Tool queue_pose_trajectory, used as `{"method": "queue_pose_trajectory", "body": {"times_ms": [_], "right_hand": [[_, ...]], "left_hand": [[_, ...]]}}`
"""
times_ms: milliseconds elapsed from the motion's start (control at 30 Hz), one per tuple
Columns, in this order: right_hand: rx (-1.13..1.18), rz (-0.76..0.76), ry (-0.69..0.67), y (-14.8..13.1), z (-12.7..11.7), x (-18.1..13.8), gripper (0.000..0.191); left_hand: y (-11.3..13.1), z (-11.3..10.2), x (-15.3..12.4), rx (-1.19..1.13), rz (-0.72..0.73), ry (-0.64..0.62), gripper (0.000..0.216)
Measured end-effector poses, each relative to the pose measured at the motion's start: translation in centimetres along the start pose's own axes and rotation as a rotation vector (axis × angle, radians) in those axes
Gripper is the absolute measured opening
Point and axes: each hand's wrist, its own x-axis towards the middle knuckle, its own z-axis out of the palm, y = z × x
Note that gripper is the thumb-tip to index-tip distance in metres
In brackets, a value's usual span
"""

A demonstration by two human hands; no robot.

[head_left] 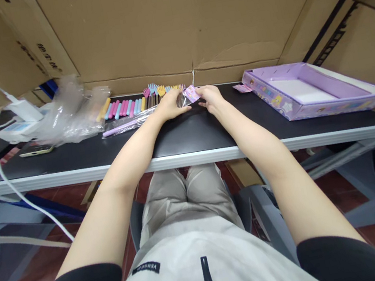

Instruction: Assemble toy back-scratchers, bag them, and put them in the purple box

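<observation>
Both my arms reach across the black table [186, 135] to its far edge. My left hand [169, 105] and my right hand [210, 96] pinch a small clear packet with a pink printed card [191, 94] between them, fingers closed on its two ends. Right behind the hands lies a row of pastel sticks with little hand-shaped tips [137, 103], pink, blue, yellow and brown. A purple stick in a clear sleeve [123, 126] lies beside my left wrist.
A shallow purple box [309, 90] with a white insert sits at the right, a small pink card [242, 87] next to it. Crumpled clear bags [67, 115], a white charger with cable [22, 111] and a phone [36, 150] lie at the left. Cardboard boxes [167, 23] wall the back.
</observation>
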Motion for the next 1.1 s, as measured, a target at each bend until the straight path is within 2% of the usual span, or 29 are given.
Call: {"method": "queue_pose_trajectory", "body": {"times_ms": [233,467,1100], "right_hand": [[0.014,0.034,0.02,0.2,0.5,-0.3,0.017],[0.056,0.06,-0.06,0.2,0.7,-0.6,0.019],[-0.064,0.03,-0.144,-0.8,0.6,-2.6,0.023]], "left_hand": [[0.5,0.0,0.0,0.012,-0.006,-0.002,0.068],[0.2,0.2,0.0,0.01,-0.006,0.014,0.069],[0.3,0.3,-0.1,0.016,-0.041,0.053,0.066]]}}
